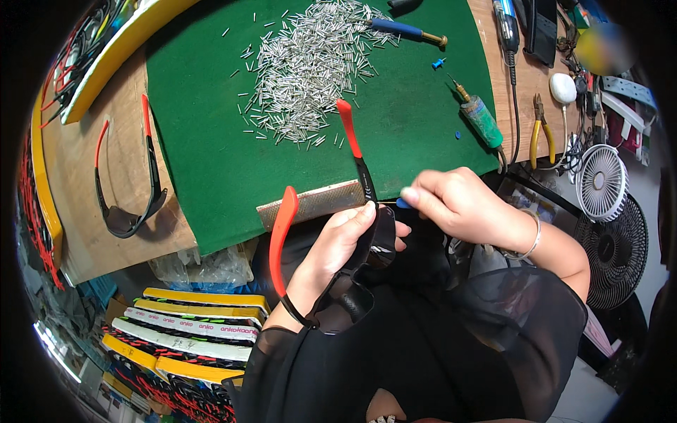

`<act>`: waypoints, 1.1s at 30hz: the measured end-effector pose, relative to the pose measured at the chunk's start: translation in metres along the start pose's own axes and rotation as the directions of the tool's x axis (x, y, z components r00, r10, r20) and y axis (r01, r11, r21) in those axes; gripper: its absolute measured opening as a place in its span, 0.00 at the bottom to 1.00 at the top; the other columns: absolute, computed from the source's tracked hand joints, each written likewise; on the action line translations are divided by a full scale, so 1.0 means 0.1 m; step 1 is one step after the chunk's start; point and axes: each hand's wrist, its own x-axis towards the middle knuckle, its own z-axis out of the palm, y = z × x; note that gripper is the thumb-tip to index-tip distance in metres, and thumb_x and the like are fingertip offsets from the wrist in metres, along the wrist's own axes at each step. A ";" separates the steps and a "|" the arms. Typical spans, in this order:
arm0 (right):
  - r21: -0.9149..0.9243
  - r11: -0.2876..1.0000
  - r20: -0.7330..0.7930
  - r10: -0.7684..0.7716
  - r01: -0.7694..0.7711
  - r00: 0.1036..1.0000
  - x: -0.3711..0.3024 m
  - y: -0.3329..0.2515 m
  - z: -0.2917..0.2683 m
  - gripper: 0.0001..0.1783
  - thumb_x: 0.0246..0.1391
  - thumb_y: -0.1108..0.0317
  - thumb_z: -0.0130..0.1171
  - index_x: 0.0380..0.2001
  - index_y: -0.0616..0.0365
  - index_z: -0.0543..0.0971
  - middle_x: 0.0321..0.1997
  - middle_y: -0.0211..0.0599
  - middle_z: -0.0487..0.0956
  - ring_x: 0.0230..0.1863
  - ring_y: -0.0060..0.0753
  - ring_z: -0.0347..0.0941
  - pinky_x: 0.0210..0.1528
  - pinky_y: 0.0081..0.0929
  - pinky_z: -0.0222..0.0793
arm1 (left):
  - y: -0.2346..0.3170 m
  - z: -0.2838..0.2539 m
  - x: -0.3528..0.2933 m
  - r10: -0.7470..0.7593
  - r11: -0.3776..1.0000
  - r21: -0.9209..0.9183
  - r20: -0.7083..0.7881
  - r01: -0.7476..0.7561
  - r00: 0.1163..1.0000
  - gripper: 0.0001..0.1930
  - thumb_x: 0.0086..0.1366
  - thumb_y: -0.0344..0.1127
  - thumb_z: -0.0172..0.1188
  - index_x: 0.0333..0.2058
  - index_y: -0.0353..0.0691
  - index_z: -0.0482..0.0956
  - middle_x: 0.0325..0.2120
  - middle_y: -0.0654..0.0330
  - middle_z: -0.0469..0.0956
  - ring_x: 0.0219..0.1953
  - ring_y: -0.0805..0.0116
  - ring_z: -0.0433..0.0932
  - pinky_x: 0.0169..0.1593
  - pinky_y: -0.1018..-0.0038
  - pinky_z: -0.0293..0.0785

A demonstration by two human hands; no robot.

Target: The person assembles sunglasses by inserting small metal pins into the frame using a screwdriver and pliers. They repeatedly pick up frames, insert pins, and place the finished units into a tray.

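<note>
My left hand point(345, 236) grips a pair of black sunglasses point(343, 303) by the front near one hinge, in front of my body. Both temples stand unfolded and end in red tips, one pointing up over the table's front edge. Close to that hinge, my right hand point(465, 208) has its thumb and forefinger closed on a small blue piece point(403, 203), whose kind I cannot make out. A metal strip point(310, 202) with a textured face lies along the table edge behind the left hand.
On the green mat point(204, 162) lie a heap of small silver pins point(303, 77), a blue-handled tool point(398, 28) and a green-handled corded tool point(482, 121). Yellow pliers point(541, 134) and a white fan point(601, 182) are right. Another pair of sunglasses point(130, 218) rests left.
</note>
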 end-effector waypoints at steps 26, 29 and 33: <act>-0.105 0.969 -0.083 -0.234 0.225 0.969 -0.03 -0.03 0.02 0.11 0.52 0.65 0.52 0.24 0.62 0.70 0.20 0.46 0.71 0.24 0.49 0.71 0.25 0.37 0.67 | 0.00 0.00 0.03 -0.020 1.000 0.021 -0.023 0.020 1.000 0.23 0.64 0.52 0.45 0.39 0.34 0.72 0.32 0.56 0.78 0.30 0.71 0.77 0.34 0.77 0.73; -0.158 0.962 -0.023 -0.229 0.223 0.973 -0.06 0.00 0.02 0.10 0.50 0.66 0.56 0.27 0.62 0.69 0.21 0.44 0.71 0.24 0.46 0.71 0.26 0.33 0.67 | 0.00 0.01 0.01 -0.046 0.999 -0.016 -0.023 0.045 0.999 0.23 0.64 0.51 0.45 0.39 0.33 0.72 0.32 0.55 0.78 0.30 0.71 0.77 0.35 0.76 0.73; 0.026 0.978 -0.184 -0.198 0.206 0.963 -0.05 -0.02 0.09 0.09 0.51 0.68 0.55 0.25 0.62 0.69 0.17 0.42 0.70 0.20 0.43 0.70 0.24 0.29 0.66 | -0.02 -0.02 0.03 -0.003 1.000 0.009 0.007 0.003 1.000 0.23 0.64 0.51 0.45 0.39 0.33 0.72 0.32 0.55 0.78 0.29 0.70 0.77 0.35 0.76 0.73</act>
